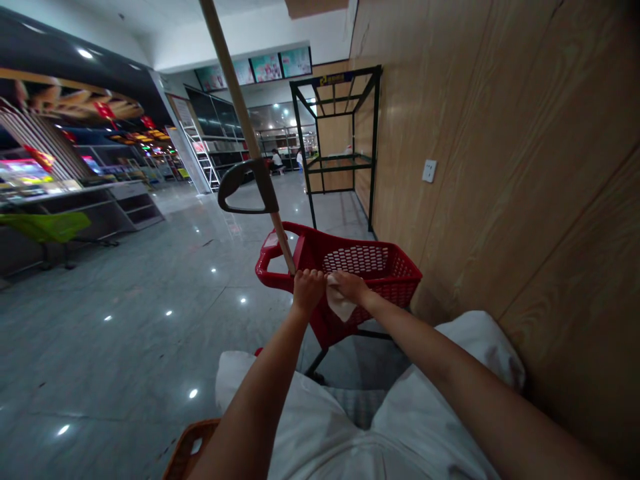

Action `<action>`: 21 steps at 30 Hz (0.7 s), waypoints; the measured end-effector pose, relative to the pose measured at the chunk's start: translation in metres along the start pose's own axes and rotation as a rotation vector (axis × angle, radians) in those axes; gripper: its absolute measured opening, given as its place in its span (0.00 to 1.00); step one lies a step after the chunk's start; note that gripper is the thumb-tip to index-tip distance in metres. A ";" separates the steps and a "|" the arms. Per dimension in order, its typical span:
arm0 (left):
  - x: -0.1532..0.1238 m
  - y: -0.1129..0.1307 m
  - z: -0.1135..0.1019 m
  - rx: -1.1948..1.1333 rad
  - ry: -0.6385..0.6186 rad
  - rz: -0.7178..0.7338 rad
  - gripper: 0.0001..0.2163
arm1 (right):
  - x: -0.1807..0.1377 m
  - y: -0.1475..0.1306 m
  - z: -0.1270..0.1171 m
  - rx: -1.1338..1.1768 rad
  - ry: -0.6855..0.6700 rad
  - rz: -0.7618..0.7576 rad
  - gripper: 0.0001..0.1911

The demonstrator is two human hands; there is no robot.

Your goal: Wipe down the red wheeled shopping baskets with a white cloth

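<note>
My left hand [307,288] is closed in a fist around the lower end of a long wooden pole [239,110] that rises up and left out of view; a dark curved handle [246,187] is fixed partway along it. My right hand [350,287] holds a white cloth [340,305] pressed against the rim of a red plastic shopping cart [373,267]. Both hands meet at the near edge of the cart's basket. The cart stands just in front of me, beside a wooden wall.
A wood-panelled wall [500,167] with a white socket [429,171] runs along the right. An empty black metal rack [340,140] stands behind the cart. Glossy grey floor [125,320] spreads left toward counters, a green chair [47,227] and a stepladder. An orange basket [187,450] sits at my lower left.
</note>
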State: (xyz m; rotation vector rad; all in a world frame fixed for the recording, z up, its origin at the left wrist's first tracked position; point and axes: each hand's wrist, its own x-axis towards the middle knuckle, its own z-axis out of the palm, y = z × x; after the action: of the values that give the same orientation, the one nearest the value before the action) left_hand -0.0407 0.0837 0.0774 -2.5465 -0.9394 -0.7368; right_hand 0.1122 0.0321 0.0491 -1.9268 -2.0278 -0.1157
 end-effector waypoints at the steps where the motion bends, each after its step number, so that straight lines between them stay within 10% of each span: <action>1: 0.000 -0.002 -0.001 0.014 0.002 0.001 0.16 | -0.009 0.012 -0.001 -0.029 -0.010 0.018 0.15; 7: -0.001 -0.002 0.000 0.020 0.054 -0.049 0.16 | -0.057 0.079 -0.011 -0.156 -0.035 0.219 0.20; 15: -0.001 0.005 0.004 0.030 0.076 -0.080 0.16 | -0.007 -0.006 -0.004 0.012 0.029 0.045 0.21; 21: -0.005 -0.007 0.002 0.017 0.075 -0.063 0.16 | -0.044 0.045 -0.010 -0.110 -0.089 0.135 0.18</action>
State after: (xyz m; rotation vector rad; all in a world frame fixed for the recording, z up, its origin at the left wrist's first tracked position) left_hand -0.0479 0.0873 0.0742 -2.4665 -1.0008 -0.8327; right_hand 0.1594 -0.0094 0.0379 -2.1660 -1.9774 -0.1119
